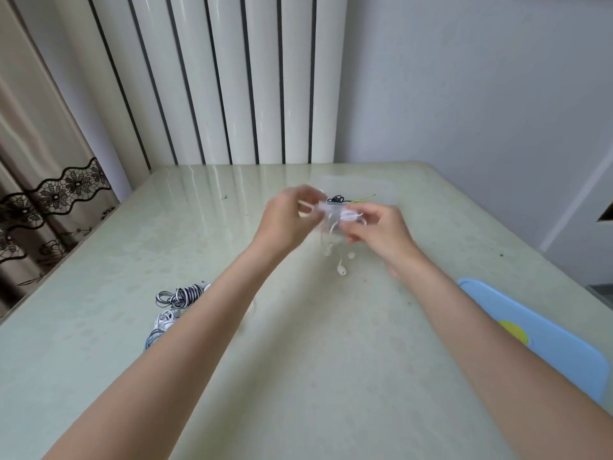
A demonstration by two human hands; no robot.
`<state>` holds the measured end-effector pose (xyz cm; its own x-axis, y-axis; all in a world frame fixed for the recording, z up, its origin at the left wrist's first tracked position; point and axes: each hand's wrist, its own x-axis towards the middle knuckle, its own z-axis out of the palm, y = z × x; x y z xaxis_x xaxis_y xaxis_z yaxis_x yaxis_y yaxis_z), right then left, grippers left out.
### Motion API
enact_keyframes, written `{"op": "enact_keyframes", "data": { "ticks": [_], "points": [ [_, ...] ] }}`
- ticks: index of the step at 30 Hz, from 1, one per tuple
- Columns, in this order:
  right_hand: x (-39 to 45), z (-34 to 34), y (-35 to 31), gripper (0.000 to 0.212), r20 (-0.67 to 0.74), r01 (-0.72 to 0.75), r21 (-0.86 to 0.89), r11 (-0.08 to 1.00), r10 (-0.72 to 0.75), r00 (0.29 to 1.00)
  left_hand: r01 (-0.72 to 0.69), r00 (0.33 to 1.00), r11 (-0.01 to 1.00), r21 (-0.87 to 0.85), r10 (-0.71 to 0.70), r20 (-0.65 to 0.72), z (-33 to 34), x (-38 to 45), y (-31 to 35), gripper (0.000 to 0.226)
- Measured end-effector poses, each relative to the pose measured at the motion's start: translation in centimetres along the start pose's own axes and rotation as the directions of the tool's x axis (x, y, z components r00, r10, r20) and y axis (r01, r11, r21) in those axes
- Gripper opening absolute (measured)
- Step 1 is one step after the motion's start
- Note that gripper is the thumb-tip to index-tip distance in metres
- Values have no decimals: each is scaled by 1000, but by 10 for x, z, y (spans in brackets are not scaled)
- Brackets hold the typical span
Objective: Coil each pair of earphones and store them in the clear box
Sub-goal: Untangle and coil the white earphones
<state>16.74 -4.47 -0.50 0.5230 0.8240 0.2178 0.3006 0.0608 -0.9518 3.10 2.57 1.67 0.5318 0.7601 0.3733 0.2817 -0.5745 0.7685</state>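
Across the pale green surface, which fills most of the view in front of a white ribbed radiator and a lace-edged curtain, both forearms reach out to meet above its far middle. A light blue board with a yellow spot lies at the right edge. Near the left forearm sits a heap of uncoiled earphones: a black-and-white striped set, a white set and a bluish one, touching each other. Beyond the hands, the clear box is barely visible; dark cable and a green strand show there, apparently inside it, though blur leaves that uncertain. The left hand has its fingers curled, pinching one end of a white earphone cable; the right hand grips the gathered loops with fingers closed round them. That bundle runs roughly left to right between the two hands, with the white earbuds dangling below it toward the surface. The right hand looks nearer the box, so it likely carries the finished coil there.
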Motion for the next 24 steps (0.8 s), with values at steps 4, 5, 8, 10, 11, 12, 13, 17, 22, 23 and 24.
{"op": "enact_keyframes", "data": {
  "ticks": [4, 5, 8, 10, 11, 12, 13, 17, 22, 23, 24],
  "points": [
    [47, -21, -37, 21, -157, 28, 96, 995, -13, 988, 10, 997, 991, -131, -20, -73, -9, 21, 16, 18],
    [58, -24, -42, 19, -176, 41, 85, 996, -25, 984, 27, 998, 990, -137, -34, -56, -9, 24, 15, 18],
    [85, -29, -45, 19, -236, 23, -8, 1000, -24, 972, 62, 998, 992, -107, -63, 0, -4, 23, 8, 17],
    [94, -29, -36, 27, -236, -28, -131, 991, -4, 972, 84, 996, 993, -81, -82, 26, -1, 19, 1, 17],
    [96, -28, -31, 31, -203, -57, -207, 977, 14, 979, 96, 995, 993, -73, -93, 36, -1, 17, -3, 16],
    [96, -28, -27, 36, -149, -92, -297, 951, 49, 988, 107, 993, 992, -63, -104, 47, -1, 15, -6, 16],
    [96, -28, -22, 43, -91, -125, -416, 901, 96, 991, 118, 992, 992, -53, -114, 59, -2, 14, -9, 15],
    [87, -31, -20, 37, -67, -63, -740, 669, 20, 998, 151, 984, 988, -16, -148, 101, -8, 5, -17, 15],
    [64, -19, -13, 30, 413, 446, -770, 456, -177, 894, 163, 977, 987, 1, -161, 138, -12, -3, -19, 17],
    [60, -16, -11, 31, 462, 472, -793, 385, -123, 878, 162, 978, 987, 8, -161, 135, -15, -6, -18, 18],
    [59, -18, -5, 30, 469, 473, -822, 318, -95, 878, 158, 977, 987, 8, -158, 141, -15, -7, -18, 18]
  ]
}}
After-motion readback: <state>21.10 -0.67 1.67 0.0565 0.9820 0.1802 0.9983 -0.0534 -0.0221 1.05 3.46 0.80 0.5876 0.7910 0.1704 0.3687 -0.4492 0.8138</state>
